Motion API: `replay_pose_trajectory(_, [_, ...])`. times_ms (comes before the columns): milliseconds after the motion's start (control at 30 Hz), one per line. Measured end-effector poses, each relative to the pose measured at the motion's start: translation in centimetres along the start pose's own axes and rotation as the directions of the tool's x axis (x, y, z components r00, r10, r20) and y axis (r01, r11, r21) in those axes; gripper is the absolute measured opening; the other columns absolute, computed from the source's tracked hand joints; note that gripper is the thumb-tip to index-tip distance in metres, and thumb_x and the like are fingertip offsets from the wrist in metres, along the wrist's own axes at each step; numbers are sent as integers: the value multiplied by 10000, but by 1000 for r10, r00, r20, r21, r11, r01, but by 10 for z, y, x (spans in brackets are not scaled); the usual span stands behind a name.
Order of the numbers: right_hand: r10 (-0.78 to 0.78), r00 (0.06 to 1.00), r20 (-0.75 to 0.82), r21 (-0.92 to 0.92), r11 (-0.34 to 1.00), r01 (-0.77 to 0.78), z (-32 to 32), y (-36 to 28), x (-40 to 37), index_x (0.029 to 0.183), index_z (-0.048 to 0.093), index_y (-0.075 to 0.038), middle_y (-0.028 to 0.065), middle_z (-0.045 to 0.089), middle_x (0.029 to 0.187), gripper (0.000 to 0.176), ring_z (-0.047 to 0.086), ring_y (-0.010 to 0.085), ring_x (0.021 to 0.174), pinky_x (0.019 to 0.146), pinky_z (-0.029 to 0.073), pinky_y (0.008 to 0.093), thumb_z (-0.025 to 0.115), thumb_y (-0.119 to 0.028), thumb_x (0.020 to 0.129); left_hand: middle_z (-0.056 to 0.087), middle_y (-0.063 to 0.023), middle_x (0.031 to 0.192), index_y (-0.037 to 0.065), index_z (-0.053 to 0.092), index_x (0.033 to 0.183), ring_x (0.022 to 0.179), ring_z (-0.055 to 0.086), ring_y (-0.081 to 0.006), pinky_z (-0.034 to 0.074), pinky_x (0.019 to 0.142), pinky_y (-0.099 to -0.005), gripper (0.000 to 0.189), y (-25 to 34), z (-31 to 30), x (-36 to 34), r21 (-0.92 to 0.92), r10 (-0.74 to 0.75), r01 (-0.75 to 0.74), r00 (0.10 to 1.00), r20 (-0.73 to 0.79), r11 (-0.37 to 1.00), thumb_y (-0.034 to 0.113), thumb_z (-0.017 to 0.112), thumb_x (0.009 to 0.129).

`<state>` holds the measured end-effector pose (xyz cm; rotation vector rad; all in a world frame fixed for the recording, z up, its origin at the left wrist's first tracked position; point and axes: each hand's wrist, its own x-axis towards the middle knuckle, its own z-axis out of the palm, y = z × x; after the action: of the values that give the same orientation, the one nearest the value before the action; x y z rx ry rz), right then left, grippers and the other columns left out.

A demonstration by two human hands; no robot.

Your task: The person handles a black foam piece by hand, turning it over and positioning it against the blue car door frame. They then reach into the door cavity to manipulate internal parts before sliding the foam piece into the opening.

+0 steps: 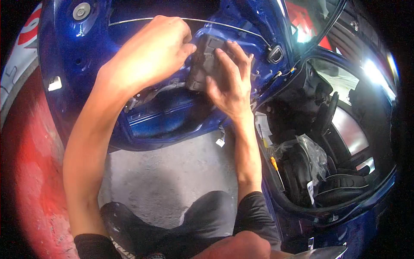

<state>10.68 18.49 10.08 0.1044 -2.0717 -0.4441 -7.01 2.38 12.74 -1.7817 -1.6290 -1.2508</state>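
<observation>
A dark grey block-like part, perhaps foam or plastic, sits against the bare inner side of a blue car door. My right hand holds it from the right, thumb and fingertips resting on its face. By its upper left edge, my left hand is closed with curled fingers; anything in them is hidden. A thin pale cable curves above both hands toward the inner door handle. Below the part is an opening in the door metal.
A white connector dangles under the door's lower edge. To the right, the car's doorway shows a yellow-handled screwdriver, a crumpled clear plastic bag and a black seat. Grey concrete floor lies beneath my arms.
</observation>
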Motion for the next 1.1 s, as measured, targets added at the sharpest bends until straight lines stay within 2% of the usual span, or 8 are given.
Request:
replay_pose_trajectory(167, [7, 1000, 4, -21, 1000, -7, 4, -2, -4, 1316, 554, -139, 173, 440, 1414, 680, 394, 392, 1359, 1081, 176, 719, 779, -144, 675, 677, -250, 877, -93, 672, 987, 829, 688, -344, 528, 742, -397, 413, -3, 1, 1, 22, 5, -5, 1000, 15, 1000, 284, 720, 826])
replay_pose_trajectory(300, [20, 1000, -20, -7, 1000, -20, 3, -3, -5, 1327, 547, -137, 175, 440, 1413, 700, 388, 400, 1362, 1074, 170, 736, 776, -143, 665, 672, -271, 968, -68, 652, 1062, 952, 659, -397, 516, 811, -443, 828, 28, 2, 2, 185, -179, 163, 981, 75, 969, 640, 768, 650])
replay_pose_trajectory(600, [43, 984, -173, 131, 991, -21, 12, 4, -16, 1342, 488, -84, 195, 452, 1381, 747, 383, 391, 1370, 1100, 179, 708, 797, -225, 676, 597, -156, 740, -32, 597, 909, 691, 608, -298, 463, 636, -408, 630, 55, 29, 15, 306, -306, 289, 952, 5, 907, 519, 795, 676])
replay_pose_trajectory(733, [75, 948, -309, 146, 989, -30, 18, -15, -32, 1380, 463, -120, 180, 442, 1413, 797, 409, 378, 1360, 1127, 186, 660, 823, -242, 680, 661, -195, 821, -28, 622, 979, 772, 664, -344, 491, 694, -430, 645, 53, 39, 18, 404, -364, 344, 931, -29, 848, 508, 793, 665])
replay_pose_trajectory(867, [101, 885, -455, 276, 961, 32, 18, -43, -73, 1197, 557, -45, 178, 568, 1217, 489, 534, 376, 1219, 1056, 385, 581, 737, -263, 797, 612, -120, 757, -27, 624, 955, 698, 572, -227, 458, 665, -366, 652, 62, 43, 18, 374, -362, 349, 931, -37, 859, 522, 831, 670])
replay_pose_trajectory(933, [144, 839, -524, 400, 912, 94, 23, -50, -76, 1034, 612, -15, 125, 621, 959, 347, 639, 325, 977, 878, 527, 460, 732, -240, 799, 598, -94, 747, -36, 624, 929, 685, 537, -188, 438, 640, -341, 614, 63, 46, 20, 312, -371, 356, 928, -10, 881, 479, 845, 678])
replay_pose_trajectory(1000, [282, 852, -441, 599, 799, 46, 32, -59, -93, 828, 611, -43, 80, 580, 739, 191, 635, 248, 691, 593, 501, 388, 726, -193, 805, 612, -45, 771, -26, 641, 948, 709, 535, -144, 430, 640, -312, 530, 58, 48, 20, 274, -379, 362, 925, 12, 891, 398, 851, 711])
replay_pose_trajectory(1100, [534, 840, -97, 939, 329, -101, 46, -65, -108, 877, 662, -24, 117, 652, 749, 144, 638, 259, 633, 571, 505, 351, 725, -146, 834, 645, -26, 895, -19, 633, 1067, 811, 569, -121, 459, 739, -287, 448, 64, 51, 20, 143, -397, 384, 914, 84, 912, 284, 817, 793])
